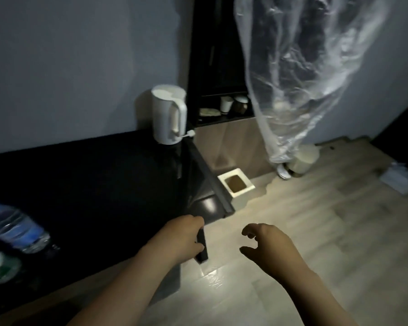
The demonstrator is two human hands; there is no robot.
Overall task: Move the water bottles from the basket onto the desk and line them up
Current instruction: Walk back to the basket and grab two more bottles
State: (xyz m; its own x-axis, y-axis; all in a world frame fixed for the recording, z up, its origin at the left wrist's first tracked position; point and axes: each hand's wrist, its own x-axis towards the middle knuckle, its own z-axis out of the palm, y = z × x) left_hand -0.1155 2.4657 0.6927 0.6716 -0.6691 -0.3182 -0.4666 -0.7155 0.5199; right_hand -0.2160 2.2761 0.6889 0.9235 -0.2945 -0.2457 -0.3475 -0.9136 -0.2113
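Note:
At the far left edge a clear water bottle (14,228) with a blue cap and blue label lies tilted. Just below it a second bottle (0,269) with a green label shows blurred. A dark band crosses between them; I cannot make out the basket in the dim light. The black desk (92,180) fills the left middle. My left hand (181,238) is at the desk's near right corner and grips a dark flat bar (202,247). My right hand (269,245) hovers over the floor with loosely curled fingers and holds nothing.
A white kettle (169,116) stands at the desk's far right corner. On the floor beside the desk sits a white square bin (236,184). A clear plastic bag (304,78) hangs at upper right, beside a dark shelf (222,67) with cups. Papers (403,180) lie on the wooden floor.

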